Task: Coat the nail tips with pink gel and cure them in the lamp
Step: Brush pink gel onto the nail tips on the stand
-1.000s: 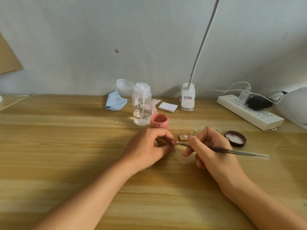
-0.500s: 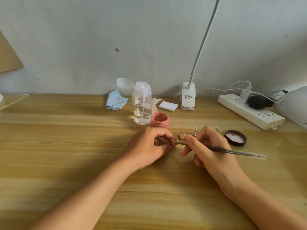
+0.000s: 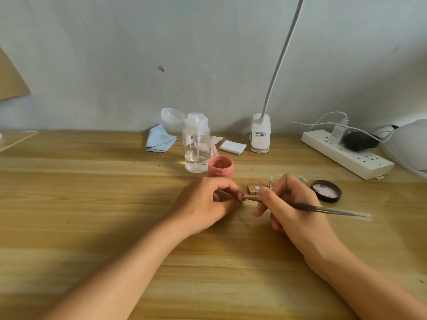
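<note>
At centre frame a small nail tip [image 3: 241, 199], barely seen, is pinched by the left hand [image 3: 203, 202]; a brush [image 3: 307, 207] is held pen-like in the right hand [image 3: 291, 204]. Thin, even strokes should be laid, with both wrists steadied on the counter [image 3: 92, 204].

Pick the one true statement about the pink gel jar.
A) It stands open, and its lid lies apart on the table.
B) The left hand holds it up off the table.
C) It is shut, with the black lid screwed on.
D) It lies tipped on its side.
A: the pink gel jar stands upright and uncovered behind the left hand, while its black lid lies inside-up on the table beyond the right hand.
</note>
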Demonstrator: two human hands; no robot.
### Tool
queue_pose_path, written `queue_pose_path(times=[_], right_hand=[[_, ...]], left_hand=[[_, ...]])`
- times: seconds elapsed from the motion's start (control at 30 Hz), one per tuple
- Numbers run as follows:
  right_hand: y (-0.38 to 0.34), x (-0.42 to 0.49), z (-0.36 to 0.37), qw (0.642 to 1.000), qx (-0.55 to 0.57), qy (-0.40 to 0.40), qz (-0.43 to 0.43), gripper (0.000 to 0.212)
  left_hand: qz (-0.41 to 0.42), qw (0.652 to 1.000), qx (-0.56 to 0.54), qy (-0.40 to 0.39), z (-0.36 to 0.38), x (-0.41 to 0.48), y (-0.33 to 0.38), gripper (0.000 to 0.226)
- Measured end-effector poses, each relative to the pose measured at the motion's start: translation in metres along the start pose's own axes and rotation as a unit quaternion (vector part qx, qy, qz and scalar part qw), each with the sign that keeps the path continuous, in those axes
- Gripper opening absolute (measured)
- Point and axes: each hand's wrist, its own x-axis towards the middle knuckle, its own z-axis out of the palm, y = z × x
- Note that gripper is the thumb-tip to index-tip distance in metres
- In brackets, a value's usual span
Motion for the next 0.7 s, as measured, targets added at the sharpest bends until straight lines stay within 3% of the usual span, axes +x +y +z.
queue_pose_path(times=[0.3, 0.5, 0.7], right_hand=[[-0.0015, 0.0001, -0.0005, 1.0, 0.014, 0.017, -0.005, 0.027], [-0.0004, 0.0009, 0.0009, 1.0, 0.01, 0.008, -0.014, 0.027], [-0.0057, -0.0035, -0.005, 0.976, 0.103, 0.172, -0.082, 0.021]], left_hand=[[0.01, 1.0, 0.003, 0.001, 0.0, 0.0003, -0.0006, 0.02], [0.013, 1.0, -0.002, 0.006, 0.0023, 0.0016, -0.0038, 0.011], [0.036, 0.999, 0.001, 0.018, 0.0017, -0.0013, -0.004, 0.02]])
